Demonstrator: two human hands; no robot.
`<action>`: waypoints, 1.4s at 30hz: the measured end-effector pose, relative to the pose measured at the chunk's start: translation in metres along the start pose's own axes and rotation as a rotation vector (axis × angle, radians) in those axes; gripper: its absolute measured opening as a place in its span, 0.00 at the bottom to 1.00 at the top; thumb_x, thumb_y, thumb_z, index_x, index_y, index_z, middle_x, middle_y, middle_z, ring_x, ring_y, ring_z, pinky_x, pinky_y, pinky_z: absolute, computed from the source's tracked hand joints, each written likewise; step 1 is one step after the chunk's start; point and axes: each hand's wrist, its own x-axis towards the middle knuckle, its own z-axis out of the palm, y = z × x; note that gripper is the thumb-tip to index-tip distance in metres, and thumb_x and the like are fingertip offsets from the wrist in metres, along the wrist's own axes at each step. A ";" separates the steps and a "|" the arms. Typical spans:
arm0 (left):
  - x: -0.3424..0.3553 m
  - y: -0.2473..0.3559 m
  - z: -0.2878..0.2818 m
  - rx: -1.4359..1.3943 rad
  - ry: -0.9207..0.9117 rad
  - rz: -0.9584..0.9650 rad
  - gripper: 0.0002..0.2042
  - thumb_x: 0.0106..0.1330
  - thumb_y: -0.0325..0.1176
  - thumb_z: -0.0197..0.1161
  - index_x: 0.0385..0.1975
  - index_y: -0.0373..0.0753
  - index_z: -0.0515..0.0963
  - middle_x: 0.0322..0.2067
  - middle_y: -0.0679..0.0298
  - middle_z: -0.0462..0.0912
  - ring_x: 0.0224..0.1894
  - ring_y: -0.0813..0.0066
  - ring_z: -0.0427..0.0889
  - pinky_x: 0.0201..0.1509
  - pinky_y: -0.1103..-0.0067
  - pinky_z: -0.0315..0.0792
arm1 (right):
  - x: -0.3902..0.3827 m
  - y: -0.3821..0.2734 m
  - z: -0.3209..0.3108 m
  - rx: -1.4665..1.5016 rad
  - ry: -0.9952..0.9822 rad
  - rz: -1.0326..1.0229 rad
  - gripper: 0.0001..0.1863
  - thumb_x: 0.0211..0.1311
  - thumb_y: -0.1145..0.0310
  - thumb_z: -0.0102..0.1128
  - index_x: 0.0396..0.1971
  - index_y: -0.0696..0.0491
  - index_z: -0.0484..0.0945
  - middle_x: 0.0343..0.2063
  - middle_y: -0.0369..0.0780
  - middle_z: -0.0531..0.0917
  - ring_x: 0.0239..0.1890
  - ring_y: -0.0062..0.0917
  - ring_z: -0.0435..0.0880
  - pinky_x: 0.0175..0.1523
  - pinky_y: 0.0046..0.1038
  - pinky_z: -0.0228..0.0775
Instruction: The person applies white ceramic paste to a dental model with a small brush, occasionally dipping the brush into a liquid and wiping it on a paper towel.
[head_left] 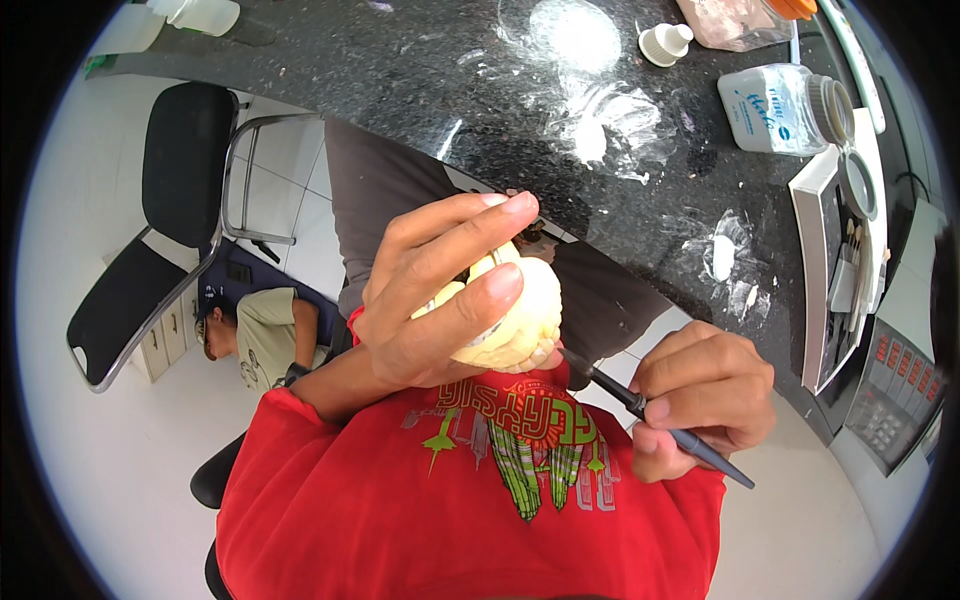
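A pale yellow dental model [525, 320] with lighter teeth sits in my left hand [440, 290], whose fingers wrap round its top and near side. My right hand [705, 400] grips a slender tool [620, 395] with a dark handle between thumb and fingers. The tool slants up to the left, and its tip is at the teeth on the lower right of the model; whether it touches them I cannot tell. The model is held above my lap, just off the near edge of the dark speckled worktop [420, 60].
White powder patches [590, 130] mark the worktop, with a white cap [663, 45], jars [760, 110] and a box holding brushes [830, 270] on the right. A black chair [185, 150] stands at left; near it a person in a light shirt [260, 335] is low by a cabinet [160, 350].
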 end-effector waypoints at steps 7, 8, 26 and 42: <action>-0.003 0.001 -0.005 0.058 -0.100 -0.001 0.34 0.57 0.46 0.70 0.59 0.41 0.61 0.52 0.40 0.73 0.51 0.49 0.75 0.51 0.67 0.75 | 0.000 0.000 -0.001 0.001 -0.035 0.013 0.12 0.35 0.82 0.68 0.25 0.59 0.78 0.20 0.41 0.80 0.17 0.26 0.79 0.20 0.21 0.73; -0.003 0.001 -0.005 0.061 -0.092 0.000 0.34 0.57 0.46 0.70 0.59 0.41 0.61 0.52 0.40 0.73 0.51 0.49 0.75 0.51 0.67 0.75 | 0.001 0.000 -0.002 -0.003 -0.045 0.009 0.12 0.35 0.82 0.68 0.25 0.59 0.78 0.20 0.41 0.80 0.17 0.26 0.79 0.20 0.21 0.73; 0.001 0.000 0.000 0.009 0.023 0.009 0.28 0.52 0.36 0.74 0.52 0.39 0.71 0.48 0.44 0.78 0.45 0.54 0.79 0.45 0.71 0.78 | 0.000 0.002 -0.001 -0.032 -0.067 -0.002 0.11 0.36 0.81 0.69 0.24 0.59 0.78 0.20 0.41 0.80 0.17 0.26 0.80 0.21 0.22 0.75; 0.001 -0.002 0.003 0.038 0.052 0.040 0.27 0.51 0.35 0.74 0.51 0.39 0.72 0.47 0.44 0.79 0.44 0.54 0.79 0.43 0.71 0.79 | 0.000 0.002 0.000 -0.042 -0.066 0.003 0.12 0.35 0.81 0.69 0.25 0.58 0.78 0.20 0.41 0.81 0.17 0.26 0.80 0.20 0.21 0.74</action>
